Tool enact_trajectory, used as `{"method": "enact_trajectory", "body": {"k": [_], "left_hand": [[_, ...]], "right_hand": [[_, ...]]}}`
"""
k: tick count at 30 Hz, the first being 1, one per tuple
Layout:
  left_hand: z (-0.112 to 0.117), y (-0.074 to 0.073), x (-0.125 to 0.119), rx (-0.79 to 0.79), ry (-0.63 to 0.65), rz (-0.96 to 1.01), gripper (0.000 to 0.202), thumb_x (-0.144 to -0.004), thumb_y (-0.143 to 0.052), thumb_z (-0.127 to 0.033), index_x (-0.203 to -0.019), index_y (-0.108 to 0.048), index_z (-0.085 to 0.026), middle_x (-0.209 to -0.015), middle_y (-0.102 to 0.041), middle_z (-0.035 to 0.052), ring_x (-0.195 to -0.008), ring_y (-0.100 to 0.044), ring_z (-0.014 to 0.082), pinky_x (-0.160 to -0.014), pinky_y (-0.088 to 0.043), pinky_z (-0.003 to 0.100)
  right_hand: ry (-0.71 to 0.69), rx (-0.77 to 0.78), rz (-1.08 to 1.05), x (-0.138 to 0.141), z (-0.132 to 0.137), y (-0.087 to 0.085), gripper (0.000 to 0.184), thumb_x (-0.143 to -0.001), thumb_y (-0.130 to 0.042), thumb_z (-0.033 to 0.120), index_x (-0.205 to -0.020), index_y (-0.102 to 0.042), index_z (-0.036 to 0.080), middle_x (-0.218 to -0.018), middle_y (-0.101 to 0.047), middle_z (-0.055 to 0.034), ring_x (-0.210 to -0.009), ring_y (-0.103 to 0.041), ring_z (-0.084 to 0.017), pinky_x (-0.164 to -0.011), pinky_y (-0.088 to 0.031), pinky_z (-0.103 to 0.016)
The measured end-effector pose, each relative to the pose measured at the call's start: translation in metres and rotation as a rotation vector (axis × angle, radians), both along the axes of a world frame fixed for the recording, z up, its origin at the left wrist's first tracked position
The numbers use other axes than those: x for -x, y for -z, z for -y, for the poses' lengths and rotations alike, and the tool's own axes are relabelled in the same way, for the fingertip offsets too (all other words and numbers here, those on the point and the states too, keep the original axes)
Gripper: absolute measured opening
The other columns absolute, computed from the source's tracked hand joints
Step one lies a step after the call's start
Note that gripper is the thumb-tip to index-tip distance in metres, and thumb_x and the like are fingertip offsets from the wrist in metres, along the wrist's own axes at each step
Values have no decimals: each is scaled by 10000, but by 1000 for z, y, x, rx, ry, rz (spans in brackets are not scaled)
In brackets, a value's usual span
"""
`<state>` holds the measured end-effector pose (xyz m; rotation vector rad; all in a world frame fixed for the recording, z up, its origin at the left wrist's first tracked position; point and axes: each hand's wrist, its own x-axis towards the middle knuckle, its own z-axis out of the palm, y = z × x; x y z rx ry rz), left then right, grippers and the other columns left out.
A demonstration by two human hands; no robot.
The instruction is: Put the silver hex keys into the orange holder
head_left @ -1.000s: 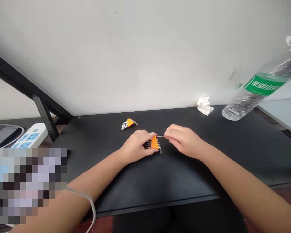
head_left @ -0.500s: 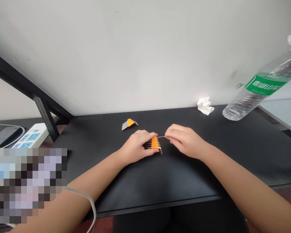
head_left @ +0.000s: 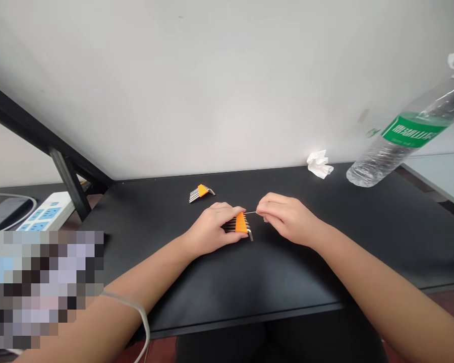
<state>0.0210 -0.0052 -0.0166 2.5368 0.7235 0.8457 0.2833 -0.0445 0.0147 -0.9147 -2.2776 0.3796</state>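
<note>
Head view: the left hand (head_left: 212,227) lies low on the black table (head_left: 249,282), fingers curled over the steel keys of an orange hex key set (head_left: 241,222) and pressing it down. The right hand (head_left: 287,219), just to the right of the set, pinches the thinnest key (head_left: 251,213) between thumb and forefinger. That key runs level from the holder's far edge into the fingertips. Whether it sits fully in its slot or partly out, I cannot tell. For so fine a key, the sound way is a grip close to the holder and a motion straight along the slot, with the left hand's weight stopping the holder from twisting or lifting. A sideways tug would likely bend the key. A second set (head_left: 200,192) lies beyond the left hand, well apart from it. A crumpled tissue (head_left: 319,164) and a water bottle (head_left: 397,146) are beyond the right hand.
</note>
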Motion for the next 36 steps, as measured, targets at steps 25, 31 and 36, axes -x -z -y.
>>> {"method": "enact_trajectory", "body": {"k": [25,31,36], "left_hand": [[9,-5,-7,-232,30,-22,412,-905,-742,-426,-1238,-631,-211,-873,-705,44,-908,-630,219,-908,-495,413],[-5,2,0,-166,-163,-185,397,-909,-711,-431,-1212,-652,-182,-846,-685,45,-835,-616,222,-855,-489,413],[-13,4,2,-27,-264,-308,433,-872,-751,-441,-1219,-686,-191,-1001,-719,84,-964,-649,272,-889,-507,431]], "right_hand": [[-115,1139,-510,20,-14,22,337,-935,-703,501,-1038,-652,184,-738,-672,-1,-639,-652,-143,-627,-554,-289],[131,748,-154,20,-11,21,298,-927,-679,411,-1158,-603,240,-958,-690,-4,-666,-601,-122,-603,-472,-277],[219,424,135,16,-10,23,171,-919,-670,355,-1025,-629,228,-1041,-671,-34,-870,-619,-176,-735,-474,-315]]}}
